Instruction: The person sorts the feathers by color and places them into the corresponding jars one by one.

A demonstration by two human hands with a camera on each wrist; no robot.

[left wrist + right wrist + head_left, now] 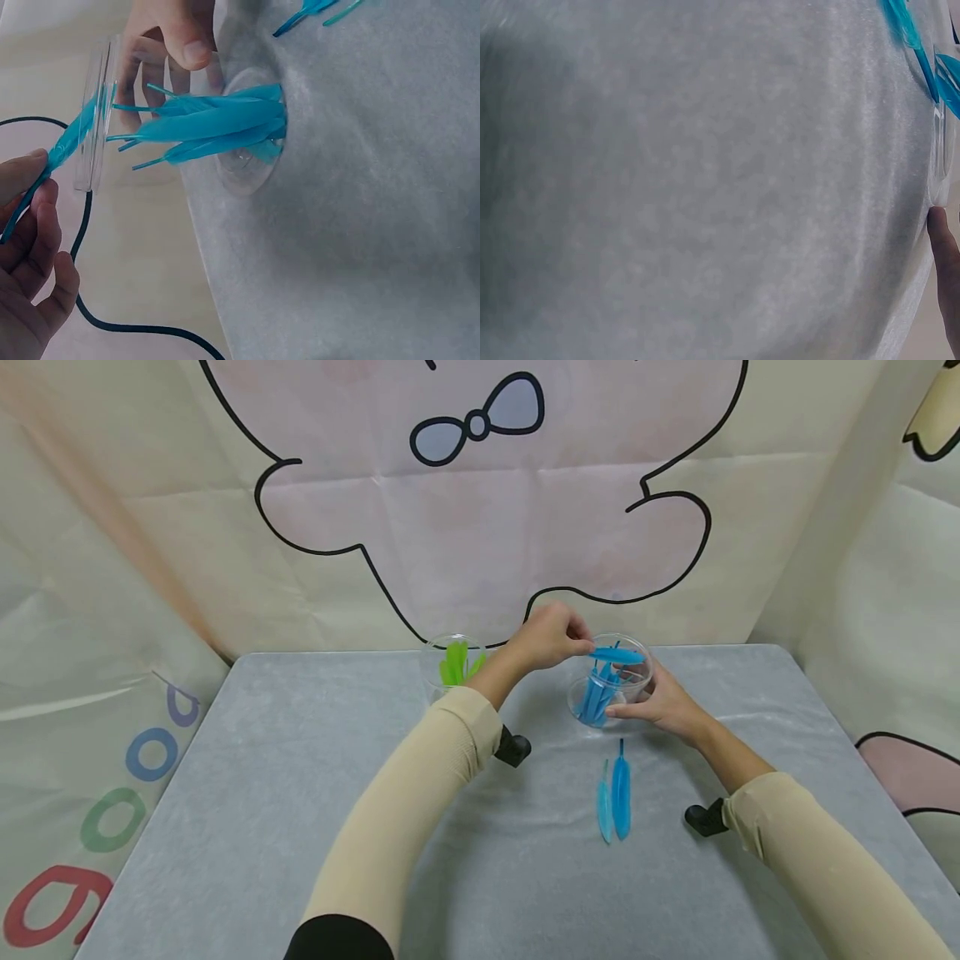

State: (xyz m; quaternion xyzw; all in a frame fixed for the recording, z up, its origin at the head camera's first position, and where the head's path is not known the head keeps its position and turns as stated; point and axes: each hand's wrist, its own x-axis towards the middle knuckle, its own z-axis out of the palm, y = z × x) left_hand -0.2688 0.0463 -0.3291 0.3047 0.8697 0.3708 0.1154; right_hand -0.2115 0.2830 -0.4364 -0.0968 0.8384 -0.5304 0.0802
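My left hand (pixel 551 637) pinches a blue feather (pixel 618 655) by its quill end, between thumb and fingers. That feather lies across the mouth of a clear plastic cup (pixel 641 681). Several blue feathers (pixel 210 120) stand inside the cup, quills up. Around the right side of the cup curls my right hand (pixel 667 703), its thumb in front and the other fingers behind. Two more blue feathers lie on the table in front of the cup, a wider one (pixel 621 793) beside a thinner, paler one (pixel 604 806).
A second clear cup (pixel 433 670) with lime-green feathers (pixel 454 663) stands at the table's back edge, partly behind my left forearm. Grey cloth covers the table (pixel 300 777). A printed fabric backdrop (pixel 480 527) rises right behind it.
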